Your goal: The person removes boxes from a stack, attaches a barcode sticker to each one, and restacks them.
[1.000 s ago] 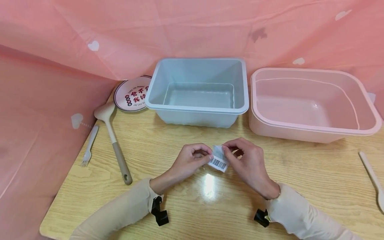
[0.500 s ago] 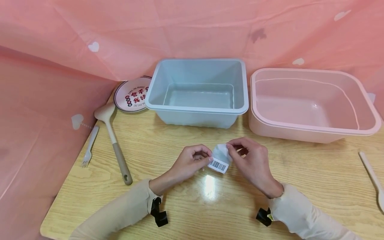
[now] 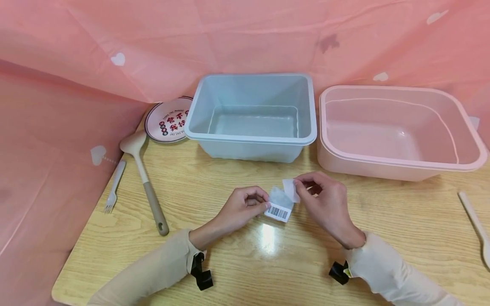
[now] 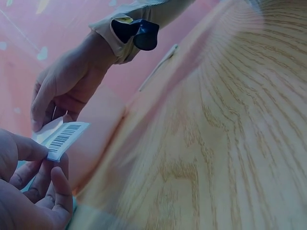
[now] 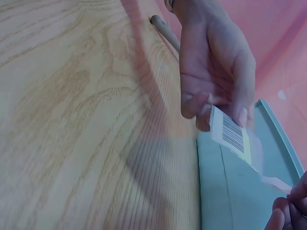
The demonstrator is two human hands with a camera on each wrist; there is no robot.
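Observation:
Above the table my left hand (image 3: pixel 242 209) pinches a small flat packet (image 3: pixel 277 212) by its left edge, between thumb and fingers. A barcode is printed along the packet's lower part, and the upper part is see-through. My right hand (image 3: pixel 325 204) pinches a thin white slip (image 3: pixel 289 190) by its upper right corner, with the slip's lower left part overlapping the clear part of the packet. In the right wrist view the slip (image 5: pixel 277 183) reaches from the packet's far end to my right fingertips. The left wrist view shows the barcode side (image 4: pixel 67 138) tilted up.
A grey-blue basin (image 3: pixel 250 149) and a pink basin (image 3: pixel 383 170) stand behind my hands. To the left lie a printed plate (image 3: pixel 168 123), a spatula (image 3: pixel 151 199) and a fork (image 3: pixel 115 187). At the far right lies a spoon (image 3: pixel 474 225). A pink cloth (image 3: pixel 245 38) hangs behind.
My right hand has moved slightly right, drawing the white slip away from the packet, so more of the slip shows. My left hand keeps its grip and has barely moved.

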